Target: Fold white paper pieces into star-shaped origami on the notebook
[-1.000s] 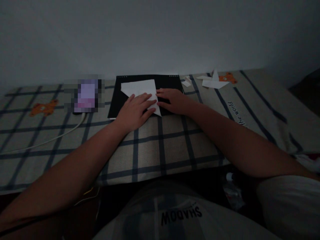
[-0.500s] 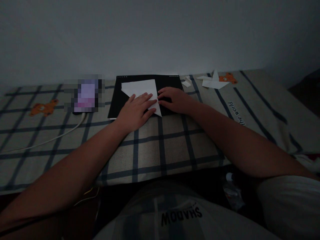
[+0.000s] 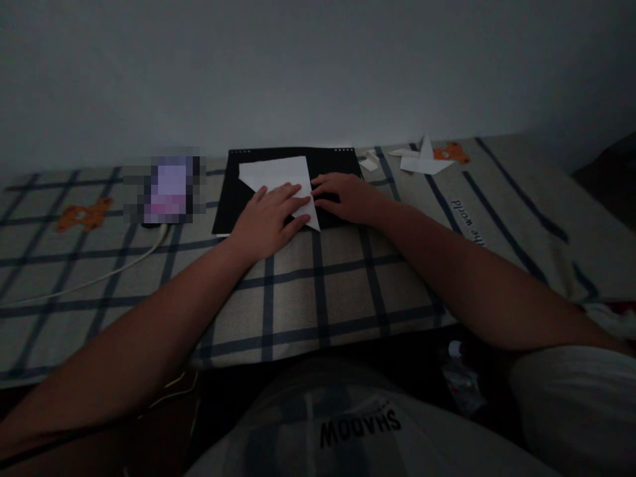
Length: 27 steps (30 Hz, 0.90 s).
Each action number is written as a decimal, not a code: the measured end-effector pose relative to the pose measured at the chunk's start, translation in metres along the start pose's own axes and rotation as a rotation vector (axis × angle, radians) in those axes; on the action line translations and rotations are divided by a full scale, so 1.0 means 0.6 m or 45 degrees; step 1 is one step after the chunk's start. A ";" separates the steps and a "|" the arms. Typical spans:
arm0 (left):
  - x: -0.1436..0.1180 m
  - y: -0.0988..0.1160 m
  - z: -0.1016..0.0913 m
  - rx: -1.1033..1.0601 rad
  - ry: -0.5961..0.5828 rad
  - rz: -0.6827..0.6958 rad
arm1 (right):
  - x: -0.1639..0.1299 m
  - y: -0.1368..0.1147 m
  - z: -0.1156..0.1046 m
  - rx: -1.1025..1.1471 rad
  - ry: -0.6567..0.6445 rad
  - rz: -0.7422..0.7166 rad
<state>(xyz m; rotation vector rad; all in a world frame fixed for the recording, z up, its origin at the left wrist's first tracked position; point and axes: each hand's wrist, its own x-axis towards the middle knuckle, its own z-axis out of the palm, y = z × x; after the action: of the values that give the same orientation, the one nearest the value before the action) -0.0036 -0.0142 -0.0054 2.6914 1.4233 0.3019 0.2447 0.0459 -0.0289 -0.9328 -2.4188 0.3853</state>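
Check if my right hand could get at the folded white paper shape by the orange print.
Probably yes: just flat blue-striped beige cloth seems to lie between your right hand and the folded white paper shape.

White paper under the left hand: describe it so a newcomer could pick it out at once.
On the checked cloth, near the wall, lies a black pad. The white paper rests on it, partly under the left hand. Unlike the folded pieces to the right, it is larger and lies against black.
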 end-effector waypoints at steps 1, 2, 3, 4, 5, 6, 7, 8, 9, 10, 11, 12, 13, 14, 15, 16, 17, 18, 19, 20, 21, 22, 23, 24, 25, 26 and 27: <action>0.000 -0.001 0.001 0.000 0.006 0.000 | 0.000 0.000 -0.001 0.005 0.007 0.004; 0.000 -0.001 0.001 -0.001 0.010 0.001 | -0.001 -0.001 -0.002 0.014 0.016 0.011; 0.000 -0.001 0.001 -0.003 0.014 0.002 | -0.001 -0.001 -0.003 0.026 0.026 0.019; 0.000 -0.001 0.001 -0.005 0.016 0.002 | 0.000 0.000 -0.004 0.038 0.036 0.026; 0.001 0.000 0.000 -0.006 0.016 0.001 | 0.000 0.001 -0.004 0.049 0.044 0.029; 0.001 0.001 -0.001 -0.006 0.015 -0.003 | 0.001 0.002 -0.004 0.055 0.050 0.027; 0.001 0.003 -0.002 -0.005 0.012 -0.006 | 0.002 0.002 -0.003 0.057 0.050 0.020; 0.001 0.004 -0.003 -0.003 0.009 -0.010 | 0.002 0.003 -0.003 0.054 0.047 0.011; 0.001 0.006 -0.004 -0.001 0.005 -0.013 | 0.003 0.003 -0.002 0.047 0.039 0.002; 0.001 0.007 -0.005 -0.001 0.000 -0.014 | 0.003 0.002 -0.001 0.038 0.029 -0.003; 0.001 0.008 -0.005 -0.002 -0.002 -0.017 | 0.003 0.001 0.000 0.027 0.019 -0.005; 0.001 0.008 -0.005 -0.004 -0.003 -0.019 | 0.003 -0.001 0.000 0.014 0.010 -0.005; 0.002 0.008 -0.005 -0.007 -0.002 -0.023 | 0.002 -0.003 0.000 0.002 0.006 -0.004; 0.002 0.009 -0.005 -0.008 -0.002 -0.025 | 0.002 -0.006 0.000 -0.010 0.005 -0.004; 0.002 0.008 -0.005 -0.007 -0.003 -0.026 | 0.001 -0.008 -0.001 -0.020 0.004 -0.006; 0.002 0.008 -0.005 -0.005 -0.005 -0.025 | 0.001 -0.011 -0.002 -0.027 0.008 -0.010; 0.002 0.008 -0.005 -0.002 -0.009 -0.023 | 0.000 -0.014 -0.003 -0.032 0.015 -0.015; 0.002 0.008 -0.005 0.003 -0.013 -0.020 | 0.000 -0.016 -0.005 -0.034 0.024 -0.019; 0.003 0.007 -0.006 0.008 -0.016 -0.019 | -0.001 -0.019 -0.007 -0.036 0.034 -0.019; 0.003 0.006 -0.006 0.014 -0.022 -0.016 | -0.001 -0.021 -0.010 -0.038 0.044 -0.016; 0.005 0.004 -0.008 0.022 -0.029 -0.011 | -0.001 -0.023 -0.012 -0.042 0.054 -0.009; 0.006 0.003 -0.009 0.030 -0.035 -0.004 | -0.002 -0.025 -0.014 -0.046 0.061 -0.002; 0.008 0.001 -0.010 0.039 -0.039 0.004 | -0.002 -0.026 -0.015 -0.047 0.063 0.003; 0.011 -0.002 -0.011 0.049 -0.043 0.014 | -0.003 -0.027 -0.016 -0.047 0.065 0.006; 0.014 -0.005 -0.012 0.060 -0.043 0.022 | -0.003 -0.027 -0.017 -0.048 0.070 0.008; 0.017 -0.008 -0.012 0.068 -0.042 0.027 | -0.003 -0.026 -0.016 -0.047 0.076 0.013; 0.020 -0.010 -0.012 0.073 -0.039 0.028 | -0.003 -0.025 -0.015 -0.047 0.084 0.019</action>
<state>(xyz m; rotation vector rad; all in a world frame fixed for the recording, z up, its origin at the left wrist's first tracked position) -0.0034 -0.0010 0.0023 2.7459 1.4162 0.2234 0.2428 0.0347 -0.0158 -0.9653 -2.3676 0.3113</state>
